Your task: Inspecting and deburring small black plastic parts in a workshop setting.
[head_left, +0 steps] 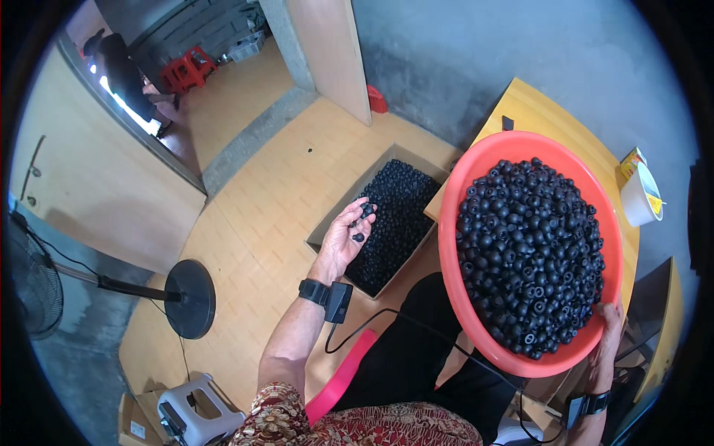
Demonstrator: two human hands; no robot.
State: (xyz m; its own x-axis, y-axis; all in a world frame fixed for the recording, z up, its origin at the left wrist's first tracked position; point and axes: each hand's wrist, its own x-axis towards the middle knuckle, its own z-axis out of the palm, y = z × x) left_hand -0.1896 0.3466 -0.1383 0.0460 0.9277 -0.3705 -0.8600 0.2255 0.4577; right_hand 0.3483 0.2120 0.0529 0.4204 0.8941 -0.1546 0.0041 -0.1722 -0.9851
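Observation:
My left hand (345,236) is palm up with its fingers curled around a few small round black pieces (358,238). It hovers over the near left part of a cardboard box (317,236) on the floor, which holds a layer of similar black pieces (401,197). A big orange-red plastic basin (448,245) heaped with hollow black pieces (532,253) rests at least partly on the yellow table, tilted toward me. On its lower right rim, my right hand (611,327) grips the edge, with part of the fingers hidden.
The yellow wooden table (520,108) bears a white cup (641,197) at its right. Left of me stand a fan with a round black base (190,299) and a grey-white plastic stool (199,409). A black cable (401,312) crosses my lap. Beyond the doorway, a person (123,74) sits near red stools (188,68).

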